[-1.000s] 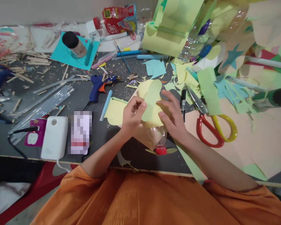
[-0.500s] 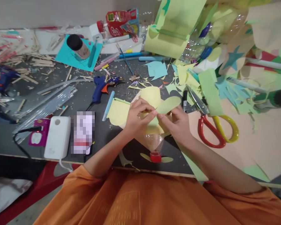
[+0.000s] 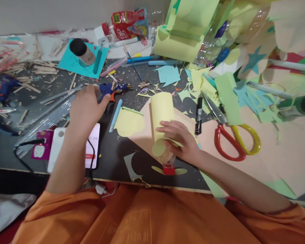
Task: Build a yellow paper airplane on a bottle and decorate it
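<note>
My left hand (image 3: 87, 106) is over the blue hot glue gun (image 3: 106, 89), thumb spread from the fingers beside its handle; the fingertips are partly hidden. The gun lies on the dark table with its orange trigger showing. My right hand (image 3: 180, 139) pinches a pale green oval paper cutout (image 3: 159, 147) between thumb and fingers. Its other fingers rest against a plastic bottle wrapped in yellow paper (image 3: 162, 106). The bottle lies with its red cap (image 3: 168, 169) toward me, two small paper ovals beside the cap.
Red-and-yellow-handled scissors (image 3: 230, 142) and a black marker (image 3: 198, 115) lie to the right. Paper scraps and plastic bottles crowd the back right. Left are clear glue sticks (image 3: 53, 117), a phone (image 3: 95, 149), a white power bank (image 3: 56, 145) and wooden sticks.
My left hand has let go of the paper oval and moved left to the glue gun. My right hand has lowered the oval toward the bottle's neck.
</note>
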`<state>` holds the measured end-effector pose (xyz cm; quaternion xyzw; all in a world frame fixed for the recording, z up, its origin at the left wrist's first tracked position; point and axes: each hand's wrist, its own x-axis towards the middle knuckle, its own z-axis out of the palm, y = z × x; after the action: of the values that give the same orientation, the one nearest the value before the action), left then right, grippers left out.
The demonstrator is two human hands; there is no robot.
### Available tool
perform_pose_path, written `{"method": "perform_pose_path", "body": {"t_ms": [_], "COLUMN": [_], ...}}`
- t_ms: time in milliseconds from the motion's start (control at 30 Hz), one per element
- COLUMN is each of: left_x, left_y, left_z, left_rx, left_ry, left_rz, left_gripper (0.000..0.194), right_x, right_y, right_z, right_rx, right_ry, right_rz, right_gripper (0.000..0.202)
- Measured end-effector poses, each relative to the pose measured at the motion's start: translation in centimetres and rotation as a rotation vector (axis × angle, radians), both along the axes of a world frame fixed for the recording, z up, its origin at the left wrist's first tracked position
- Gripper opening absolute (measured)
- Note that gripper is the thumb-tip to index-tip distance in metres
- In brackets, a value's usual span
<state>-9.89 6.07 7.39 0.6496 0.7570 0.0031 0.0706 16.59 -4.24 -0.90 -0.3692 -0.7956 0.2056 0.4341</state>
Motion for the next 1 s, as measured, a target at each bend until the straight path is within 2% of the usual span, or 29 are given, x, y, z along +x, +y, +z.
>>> {"method": "perform_pose_path", "body": {"t_ms": [67,167,267,400,467,533,633,733,900,1000], "left_x": [-0.7,-1.3,-1.7,-2.3,-2.7,-3.1,-3.7,-3.8,-2.9,-1.8], "left_y": [1.3,2.6,3.1,3.3,3.4,3.6,3.7,3.3,1.9,0.7], "left_z": [-0.1,-0.9,-1.6,-2.2,-2.8,-3.5,-4.3,-4.4,-3.6,-2.9], "left_rx": [-0.135,-0.205,-0.238,-0.163,-0.094,-0.021,0.148,0.266,0.136,0.043], "left_ry": [-0.052,-0.097,-0.121,-0.157,-0.298,-0.519,-0.717,-0.787,-0.903,-1.031], "left_rz": [0.022,0.030,0.042,0.071,0.111,0.136,0.084,0.025,0.017,-0.083], "left_gripper": [0.041,0.045,0.032,0.014,0.009,0.006,0.019,0.040,0.056,0.047], "right_x": [-0.3,-0.7,-1.0,-1.4,-1.6,-1.7,-1.7,-1.5,-1.3,-1.5], "right_y": [0.4,1.4,2.4,3.0,3.0,3.0,2.8,2.4,0.8,-0.1], "right_z": [-0.3,-0.7,-0.8,-0.7,-0.7,-0.8,-1.1,-1.4,-1.5,-1.6], "right_rx": [0.022,0.055,0.136,0.193,0.171,0.141,0.122,0.115,0.047,0.064], "right_ry": [0.030,0.051,0.058,0.025,0.008,-0.009,-0.002,0.077,0.092,0.054], "right_rz": [0.012,0.015,-0.006,-0.078,-0.085,-0.090,-0.103,-0.063,-0.010,-0.040], "right_gripper": [0.020,0.015,0.010,0.007,0.009,0.013,0.013,0.010,0.016,0.017]}}
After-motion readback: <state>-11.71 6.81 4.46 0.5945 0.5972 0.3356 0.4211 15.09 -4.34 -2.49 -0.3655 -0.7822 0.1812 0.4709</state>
